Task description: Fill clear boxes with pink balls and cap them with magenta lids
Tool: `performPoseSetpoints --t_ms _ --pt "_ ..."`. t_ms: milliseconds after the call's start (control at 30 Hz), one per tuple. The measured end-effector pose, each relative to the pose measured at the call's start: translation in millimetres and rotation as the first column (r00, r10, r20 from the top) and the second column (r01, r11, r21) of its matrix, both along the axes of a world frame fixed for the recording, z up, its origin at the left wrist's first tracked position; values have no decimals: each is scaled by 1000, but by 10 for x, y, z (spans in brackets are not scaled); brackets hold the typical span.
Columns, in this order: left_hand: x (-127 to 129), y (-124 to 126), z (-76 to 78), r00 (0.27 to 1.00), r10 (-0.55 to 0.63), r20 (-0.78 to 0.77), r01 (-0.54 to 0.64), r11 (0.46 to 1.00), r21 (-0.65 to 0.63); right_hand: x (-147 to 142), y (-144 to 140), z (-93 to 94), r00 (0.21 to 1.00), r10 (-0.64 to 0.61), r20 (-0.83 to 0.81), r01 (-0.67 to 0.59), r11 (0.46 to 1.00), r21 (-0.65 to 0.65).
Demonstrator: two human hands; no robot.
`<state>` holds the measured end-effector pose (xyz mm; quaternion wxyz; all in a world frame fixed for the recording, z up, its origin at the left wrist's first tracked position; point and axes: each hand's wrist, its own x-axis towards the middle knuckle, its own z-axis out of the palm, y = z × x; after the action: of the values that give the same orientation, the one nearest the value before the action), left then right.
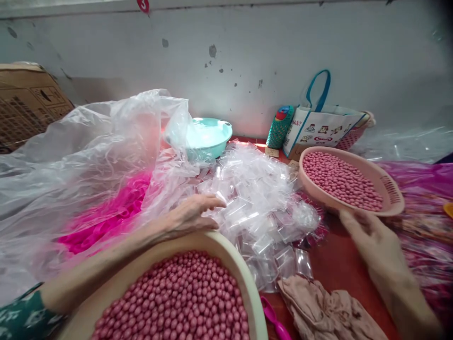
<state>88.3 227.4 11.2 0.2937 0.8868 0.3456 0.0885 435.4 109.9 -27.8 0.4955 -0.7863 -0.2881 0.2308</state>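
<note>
My left hand [193, 215] reaches over the rim of a cream bowl [226, 250] full of pink beads [180, 302] and rests on a heap of small clear plastic bags [255, 198], fingers loosely curled on them. My right hand [368, 231] is open, its fingers just under the near edge of a pink basket [392, 203] that holds more pink beads [339, 177]. The basket sits tilted at the right of the heap.
A big clear plastic sheet [88, 156] covers bright pink items [113, 212] at left. A teal basin [208, 134] stands at the back by the wall, beside a printed tote bag [318, 130]. A beige cloth [325, 311] and a pink scoop [274, 321] lie near me. A cardboard box [28, 101] is far left.
</note>
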Motion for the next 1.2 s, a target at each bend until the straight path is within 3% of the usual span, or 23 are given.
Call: performPoseSetpoints --t_ms 33,67,133,200,267,333,400,533,667,733,833,933,1000,1100,1200 --pt "76 -13 -50 1000 -30 3 30 1000 3 -224 -28 38 989 44 143 -52 997 51" --pt "141 -17 -103 999 -47 7 47 999 12 -455 -32 65 887 210 411 -266 960 85" --pt "229 6 -202 998 -67 17 67 997 28 -890 34 76 537 378 755 -598 801 25" --pt "266 59 -276 994 -102 29 101 995 27 -1218 169 30 232 465 854 -747 648 -150" --pt "260 119 -315 991 -127 49 126 992 22 -1400 320 -49 110 516 849 -782 573 -247" --pt "228 160 -324 990 -117 79 115 993 22 -1452 442 -129 96 537 838 -791 552 -263" --pt "185 165 -310 991 -68 117 67 998 17 -1423 519 -189 134 529 838 -793 564 -229" --pt "108 47 -227 978 57 202 -46 997 -59 -1321 562 -215 284 490 824 -785 613 -94" --pt "44 -163 -90 945 186 269 -135 971 -198 -1342 525 -81 439 453 776 -764 643 57" --pt "10 -263 -18 923 234 304 -159 955 -251 -1421 479 29 452 481 752 -784 616 77" --pt "-59 -434 97 906 246 344 -135 939 -317 -1602 361 176 391 559 731 -843 537 40" --pt "-158 -684 216 899 240 367 -85 916 -391 -1793 192 240 336 607 720 -877 480 5" --pt "-244 -884 269 876 307 373 -144 903 -405 -1908 70 242 316 644 696 -897 442 -1" --pt "-402 -1159 243 814 434 385 -272 872 -408 -2082 -92 216 323 745 584 -929 368 44" --pt "-575 -1357 104 783 524 334 -333 808 -487 -2255 -219 166 339 822 458 -933 355 55"
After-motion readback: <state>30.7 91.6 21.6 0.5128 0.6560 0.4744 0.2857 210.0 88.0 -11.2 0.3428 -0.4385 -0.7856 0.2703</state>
